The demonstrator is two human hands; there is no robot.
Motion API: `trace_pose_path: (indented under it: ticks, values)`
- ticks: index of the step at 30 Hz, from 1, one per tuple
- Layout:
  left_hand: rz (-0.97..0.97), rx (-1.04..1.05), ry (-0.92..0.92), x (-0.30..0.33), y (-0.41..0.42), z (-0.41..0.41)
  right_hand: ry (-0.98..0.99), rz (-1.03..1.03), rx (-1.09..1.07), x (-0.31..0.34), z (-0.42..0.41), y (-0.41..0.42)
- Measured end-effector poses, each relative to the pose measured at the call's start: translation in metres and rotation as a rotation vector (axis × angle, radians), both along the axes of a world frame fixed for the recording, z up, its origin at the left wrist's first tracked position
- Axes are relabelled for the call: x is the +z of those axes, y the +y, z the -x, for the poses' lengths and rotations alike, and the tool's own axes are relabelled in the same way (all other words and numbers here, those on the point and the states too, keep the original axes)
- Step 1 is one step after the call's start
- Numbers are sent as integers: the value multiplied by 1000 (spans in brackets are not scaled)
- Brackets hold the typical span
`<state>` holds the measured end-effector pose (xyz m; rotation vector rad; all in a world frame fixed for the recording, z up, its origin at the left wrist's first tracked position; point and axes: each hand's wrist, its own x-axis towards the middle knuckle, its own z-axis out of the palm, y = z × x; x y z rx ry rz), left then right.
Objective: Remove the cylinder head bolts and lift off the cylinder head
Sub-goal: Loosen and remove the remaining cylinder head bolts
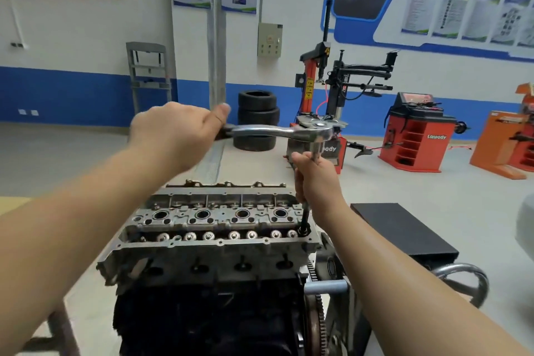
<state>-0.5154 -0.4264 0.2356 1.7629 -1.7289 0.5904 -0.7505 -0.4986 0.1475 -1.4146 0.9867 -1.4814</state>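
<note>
The grey cylinder head (pixel 213 243) sits on the dark engine block in the lower middle of the head view. A chrome ratchet (pixel 283 131) is held level above it, with a long extension bar (pixel 303 217) running down to a dark socket (pixel 304 230) at the head's near right corner. My left hand (pixel 176 136) grips the ratchet handle, thumb along the top. My right hand (pixel 316 179) holds the extension bar just below the ratchet head. Whether the socket sits on a bolt is hidden.
A flywheel ring gear (pixel 315 324) and the engine stand's steel handle (pixel 465 277) lie to the right of the block. A black box (pixel 404 231) stands further right. Stacked tyres (pixel 257 118), a tyre changer (pixel 329 95) and red balancers (pixel 413 136) fill the background floor.
</note>
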Motion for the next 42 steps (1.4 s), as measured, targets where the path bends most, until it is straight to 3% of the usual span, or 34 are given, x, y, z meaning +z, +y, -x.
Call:
trace_pose_path:
  ticks: [6,9,14,16,22,24,27,29,35,40,42]
  values:
    - [-139,-67,190,3,-111,3,52,34,48,-1,-3,-5]
    - [-186,-236,463,12,-141,34,36,29,51,-3,0,-3]
    - [-42,-345,635,2,-157,57,45,153,-418,-20,-18,15]
    - [3,-364,665,-4,-156,56,0,169,-494,-28,-36,23]
    - [93,-239,348,-3,-141,53,65,49,-544,-9,-34,-2]
    - [124,-290,238,-3,-131,58,71,-33,-268,5,-17,-12]
    - [209,-446,-3,-8,-114,76,24,-164,356,15,13,-18]
    - [289,-491,-66,-6,-106,89,8,-160,456,15,22,-16]
    - [274,-511,-85,-10,-97,114,-83,37,-410,-32,-31,15]
    - [371,-466,-183,-12,-90,123,9,51,-587,-40,-47,11]
    - [369,-456,-190,-11,-88,122,74,-13,-532,-29,-33,-1]
